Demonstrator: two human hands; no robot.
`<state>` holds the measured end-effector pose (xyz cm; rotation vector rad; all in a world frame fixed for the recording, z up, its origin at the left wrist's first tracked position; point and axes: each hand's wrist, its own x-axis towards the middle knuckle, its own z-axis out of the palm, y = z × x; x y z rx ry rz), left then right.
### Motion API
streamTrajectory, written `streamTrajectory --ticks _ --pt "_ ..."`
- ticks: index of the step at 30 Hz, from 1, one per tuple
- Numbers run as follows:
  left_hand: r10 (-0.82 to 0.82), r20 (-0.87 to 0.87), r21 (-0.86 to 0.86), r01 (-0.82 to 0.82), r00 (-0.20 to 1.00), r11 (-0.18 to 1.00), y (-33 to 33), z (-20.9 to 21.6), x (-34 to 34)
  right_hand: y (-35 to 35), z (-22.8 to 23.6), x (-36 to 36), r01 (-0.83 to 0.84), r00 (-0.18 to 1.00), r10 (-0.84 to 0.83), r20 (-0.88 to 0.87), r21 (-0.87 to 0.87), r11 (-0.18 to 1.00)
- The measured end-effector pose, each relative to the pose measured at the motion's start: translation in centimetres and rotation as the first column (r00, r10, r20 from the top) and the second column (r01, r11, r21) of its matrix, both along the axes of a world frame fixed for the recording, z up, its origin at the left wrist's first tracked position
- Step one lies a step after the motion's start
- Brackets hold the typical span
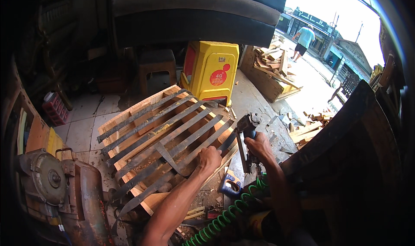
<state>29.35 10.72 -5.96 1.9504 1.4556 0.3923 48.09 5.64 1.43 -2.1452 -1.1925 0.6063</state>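
A wooden frame [113, 148] lies in front of me, with several dark rubber-like straps [172, 133] stretched side by side across it. My left hand [210, 159] is closed in a fist over the frame's right part, gripping a dark strap [228, 142] that runs toward the near right edge. In my right hand [260, 145] is a black staple gun [244, 150], upright beside that edge, close to the strap's end. A green coiled air hose [225, 219] trails below the gun. One loose strap piece [166, 156] lies bent across the others.
Behind the frame stands a yellow plastic stool [216, 71]. A handsaw [232, 183] with a blue-and-yellow handle lies near my right forearm. Lower left sits a motor-like machine [51, 177]. Wood scraps [308, 131] and a filled crate [271, 75] are to the right; a person [304, 41] is outside.
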Motion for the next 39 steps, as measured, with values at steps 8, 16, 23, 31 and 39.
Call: streamTrajectory --ticks 8,16,23,31,39 --pt "0.002 0.089 0.007 -0.003 0.996 1.0 -0.5 0.4 -0.4 1.3 1.4 -0.8 0.041 0.996 -0.029 0.084 -0.144 0.989" --pt "0.031 0.116 -0.02 -0.029 0.993 0.999 -0.1 -0.2 -0.4 1.5 1.9 -1.2 0.056 0.989 -0.033 0.141 -0.156 0.986" --pt "-0.002 0.138 0.002 0.002 0.99 1.0 -0.1 -0.3 -0.6 1.6 1.8 -0.9 0.048 0.991 -0.029 0.134 -0.144 0.988" --pt "-0.002 0.132 -0.004 0.002 0.991 1.0 -0.1 -0.2 -0.7 2.6 0.2 0.4 0.051 0.984 -0.021 0.178 -0.166 0.985" --pt "-0.01 0.157 0.008 0.008 0.988 1.0 -0.2 -0.6 -0.4 1.7 2.0 -0.6 0.061 0.982 -0.022 0.189 -0.204 0.977"
